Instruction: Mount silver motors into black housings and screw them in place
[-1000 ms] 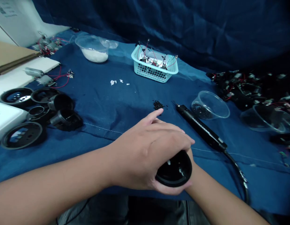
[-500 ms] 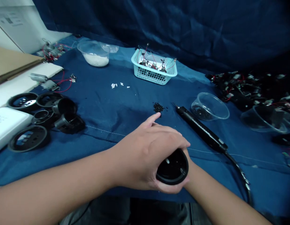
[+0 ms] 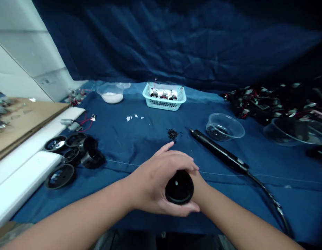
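My left hand (image 3: pixel 157 180) is wrapped around a black round plastic housing (image 3: pixel 179 187), its open rim facing me and a small white spot showing inside. One finger of that hand points away over the cloth. Behind the housing, my right hand (image 3: pixel 197 185) is mostly covered by the left hand and the housing; only the wrist side shows and its fingers are hidden. Just beyond the fingertips lies a small pile of black screws (image 3: pixel 172 134). A black electric screwdriver (image 3: pixel 219 151) rests to the right with its cord running toward me.
Black plastic rings and housings (image 3: pixel 60 176) lie at left beside a white box (image 3: pixel 25 187). Small motors with red wires (image 3: pixel 74 125) sit behind them. Farther back stand a tub of white bits (image 3: pixel 112 97) and a light-blue basket (image 3: pixel 163 104). Clear bowls (image 3: pixel 225 126) and dark wired parts (image 3: pixel 254 100) are at right.
The view has tilted up, so the table things appear lower. Both hands still hold together around the housing, which has shifted slightly left in view and turned a little.
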`<state>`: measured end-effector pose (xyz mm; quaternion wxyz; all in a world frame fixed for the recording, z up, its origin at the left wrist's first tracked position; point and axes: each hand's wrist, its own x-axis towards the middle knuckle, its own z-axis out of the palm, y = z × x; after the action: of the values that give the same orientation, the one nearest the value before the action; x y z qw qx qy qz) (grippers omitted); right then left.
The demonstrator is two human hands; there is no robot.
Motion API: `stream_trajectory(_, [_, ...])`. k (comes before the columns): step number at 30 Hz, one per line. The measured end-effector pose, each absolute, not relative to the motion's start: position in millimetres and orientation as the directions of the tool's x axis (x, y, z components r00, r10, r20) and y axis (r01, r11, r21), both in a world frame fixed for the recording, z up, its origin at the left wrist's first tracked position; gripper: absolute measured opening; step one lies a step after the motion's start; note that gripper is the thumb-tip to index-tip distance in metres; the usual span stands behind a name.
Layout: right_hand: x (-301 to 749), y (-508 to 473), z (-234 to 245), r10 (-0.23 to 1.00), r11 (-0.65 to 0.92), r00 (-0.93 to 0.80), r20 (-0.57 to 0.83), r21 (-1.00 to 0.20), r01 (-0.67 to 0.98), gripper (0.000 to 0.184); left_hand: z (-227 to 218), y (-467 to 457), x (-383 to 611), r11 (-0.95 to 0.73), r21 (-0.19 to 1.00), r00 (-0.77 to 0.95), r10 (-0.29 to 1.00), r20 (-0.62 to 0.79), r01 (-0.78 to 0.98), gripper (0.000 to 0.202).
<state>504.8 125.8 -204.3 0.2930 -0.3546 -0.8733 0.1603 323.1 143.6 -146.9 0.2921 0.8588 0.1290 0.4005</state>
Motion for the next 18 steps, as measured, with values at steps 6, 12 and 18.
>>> stream_trajectory(6, [494,147,-194,0.671,0.741,-0.44,0.597,-0.548,0.388,0.051,-148,154,323,-0.835,0.541,0.555,0.496,0.668,0.095,0.059])
stream_trajectory(12, [507,133,-159,0.723,0.673,-0.146,0.675,-0.64,0.37,0.054,-109,162,300,-0.9,0.177,0.552,0.389,0.737,0.398,0.054])
stream_trajectory(18, [547,66,-169,0.904,0.363,0.168,0.394,-0.913,0.189,0.047,-72,183,277,-0.677,-0.235,0.715,0.677,0.172,0.697,0.042])
